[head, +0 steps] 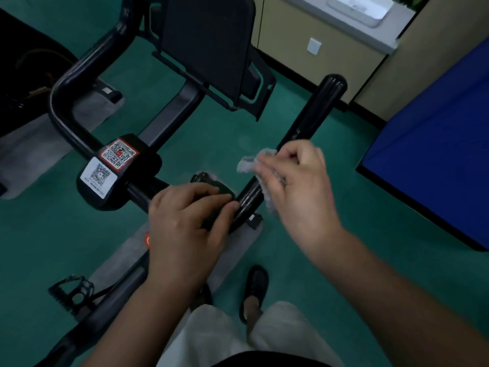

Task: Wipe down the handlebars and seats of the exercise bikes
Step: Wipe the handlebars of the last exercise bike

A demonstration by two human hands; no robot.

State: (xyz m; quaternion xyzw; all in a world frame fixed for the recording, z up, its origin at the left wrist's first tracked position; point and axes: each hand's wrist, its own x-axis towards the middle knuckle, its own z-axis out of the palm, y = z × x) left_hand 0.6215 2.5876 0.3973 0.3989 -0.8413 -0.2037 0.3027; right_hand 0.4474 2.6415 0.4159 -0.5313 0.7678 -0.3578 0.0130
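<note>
Handlebars: the black bars (315, 112) of an exercise bike fill the middle of the view, above the green floor (304, 234); the right bar runs from near the hands up toward the far wall.
Look: glossy black tube with a rounded end, thick and smooth; a centre block with two QR stickers (111, 165) sits where the bars join.
Cloth: a small grey-white wipe (251, 161), crumpled, lying against the right bar.
Right hand: the right hand (293, 178) pinches the wipe, fingers (270, 168) curled around it and pressed to the bar.
Left hand: the left hand (185, 218) grips the lower part of the same bar near a dark pad, fingers (211, 200) curled over it.
Handling: the bar seems stiff, fixed and heavy, so it will not give under pressure; the shiny surface may be slippery. The wipe is soft and light, best held bunched and wrapped around the tube.
Seat: not visible here.
Progress: probably the right bar is being wiped.
</note>
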